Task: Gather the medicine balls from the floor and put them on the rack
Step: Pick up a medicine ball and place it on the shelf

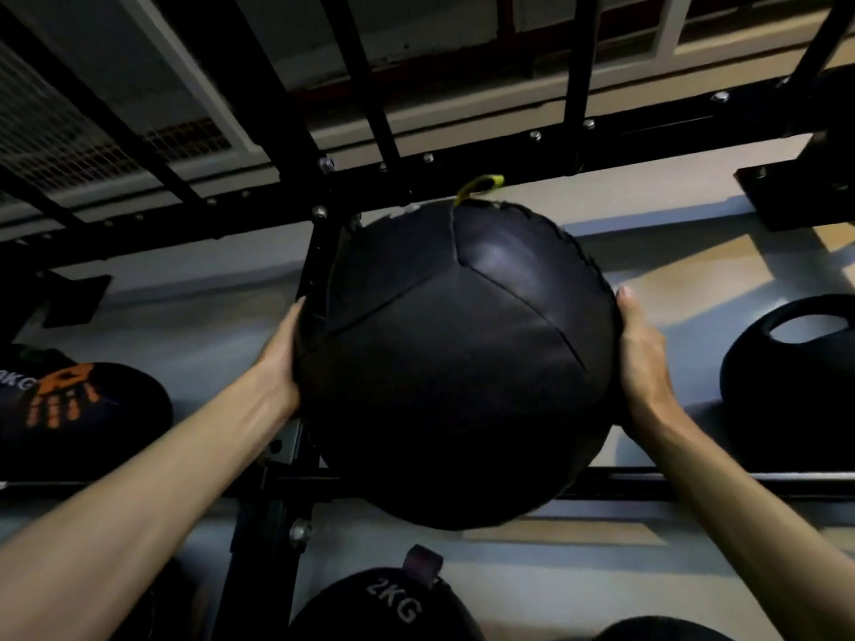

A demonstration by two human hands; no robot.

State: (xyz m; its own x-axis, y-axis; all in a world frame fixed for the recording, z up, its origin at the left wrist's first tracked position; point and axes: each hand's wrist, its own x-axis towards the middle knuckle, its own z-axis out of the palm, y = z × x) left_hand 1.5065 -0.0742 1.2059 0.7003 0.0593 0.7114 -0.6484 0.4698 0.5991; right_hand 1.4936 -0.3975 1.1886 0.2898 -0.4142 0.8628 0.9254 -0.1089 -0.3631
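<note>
A large black medicine ball point(455, 363) with stitched panels and a yellow loop on its far side fills the middle of the head view. My left hand point(282, 358) presses flat against its left side and my right hand point(641, 358) presses against its right side, fingers straight, so the ball is carried between both palms. It sits at the level of the black metal rack point(324, 252), between the rack's back rail and front rail point(717, 483), right beside an upright post. Whether the ball rests on the rails I cannot tell.
On the left of the rack lies a black ball with an orange hand print point(69, 409). A black ball with a cut-out handle point(796, 372) sits at the right. Below, a ball marked 2KG point(388, 608) and another dark ball point(661, 631) show at the bottom edge.
</note>
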